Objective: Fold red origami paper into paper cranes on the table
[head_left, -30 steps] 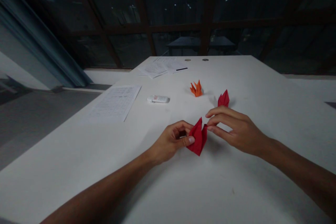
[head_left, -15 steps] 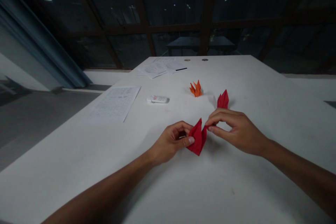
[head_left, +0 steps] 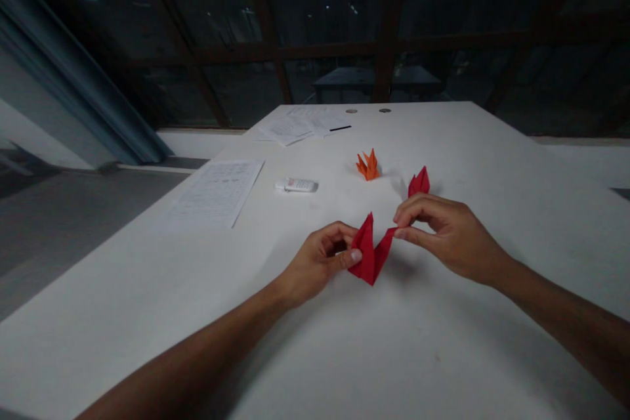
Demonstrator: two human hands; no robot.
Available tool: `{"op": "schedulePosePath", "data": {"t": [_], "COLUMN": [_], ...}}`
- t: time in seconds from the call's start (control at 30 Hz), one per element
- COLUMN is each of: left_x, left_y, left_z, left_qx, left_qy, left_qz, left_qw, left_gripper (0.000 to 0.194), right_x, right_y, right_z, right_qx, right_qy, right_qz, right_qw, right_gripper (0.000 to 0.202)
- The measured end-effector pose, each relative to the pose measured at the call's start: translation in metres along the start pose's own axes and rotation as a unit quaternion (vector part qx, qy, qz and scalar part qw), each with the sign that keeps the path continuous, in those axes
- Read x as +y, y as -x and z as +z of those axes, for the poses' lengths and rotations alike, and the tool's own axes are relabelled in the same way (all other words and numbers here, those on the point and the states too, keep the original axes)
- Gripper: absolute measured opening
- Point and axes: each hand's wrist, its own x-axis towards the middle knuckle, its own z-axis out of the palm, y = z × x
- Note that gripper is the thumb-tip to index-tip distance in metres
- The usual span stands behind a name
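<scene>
Between my hands is a red origami paper piece [head_left: 365, 256], folded to points and held above the white table. My left hand [head_left: 322, 259] pinches its body, thumb on the near face and fingers behind. With thumb and fingertips closed, my right hand [head_left: 440, 233] grips the tip of a narrow flap that slants out to the right from the body. Behind my right hand stands a second red folded paper [head_left: 419, 182], its lower part hidden by the hand. An orange origami figure [head_left: 367, 165] with several points stands farther back.
A white plastic bottle or tube [head_left: 296, 185] lies left of the orange figure. Written sheets of paper [head_left: 216, 193] rest at the table's left, with more papers [head_left: 295, 125] and a black strip [head_left: 340, 128] at the back. Dark windows [head_left: 329, 13] stand beyond the table [head_left: 315, 354].
My right hand has moved slightly right and up, drawing the narrow flap away from the body, so the gap between them is wider. My left hand keeps its hold.
</scene>
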Motion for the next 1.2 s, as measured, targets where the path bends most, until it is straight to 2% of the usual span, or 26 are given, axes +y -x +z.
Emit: {"op": "schedulePosePath", "data": {"t": [0.17,0.4,0.57,0.77,0.97,1.2], "left_x": [-0.001,0.000,0.000,-0.001,0.000,0.001], "left_y": [0.000,0.001,0.000,-0.001,0.000,0.000], "left_z": [0.000,0.000,0.000,-0.001,-0.002,-0.001], "left_qx": [-0.001,-0.021,-0.018,-0.011,-0.002,0.005], "left_qy": [0.004,-0.003,-0.008,-0.017,-0.026,-0.044], "left_qz": [-0.003,-0.004,-0.001,0.001,0.001,0.001], "left_qw": [1.000,1.000,1.000,1.000,1.000,0.999], "left_gripper": [0.021,0.019,0.019,0.021,0.023,0.022], "right_x": [0.001,-0.005,-0.002,-0.002,-0.007,-0.009], "right_y": [0.000,0.003,0.002,0.003,0.006,0.007], "right_z": [-0.005,-0.003,0.000,0.003,0.006,0.013], "right_qx": [0.051,-0.044,-0.067,-0.061,-0.071,-0.049], "right_qy": [-0.012,0.053,0.059,0.006,-0.058,-0.104], "right_qz": [-0.013,-0.094,-0.113,-0.070,-0.030,0.024], "right_qw": [0.999,0.993,0.990,0.996,0.995,0.993], "right_gripper": [0.006,0.022,0.015,0.004,0.011,0.005]}}
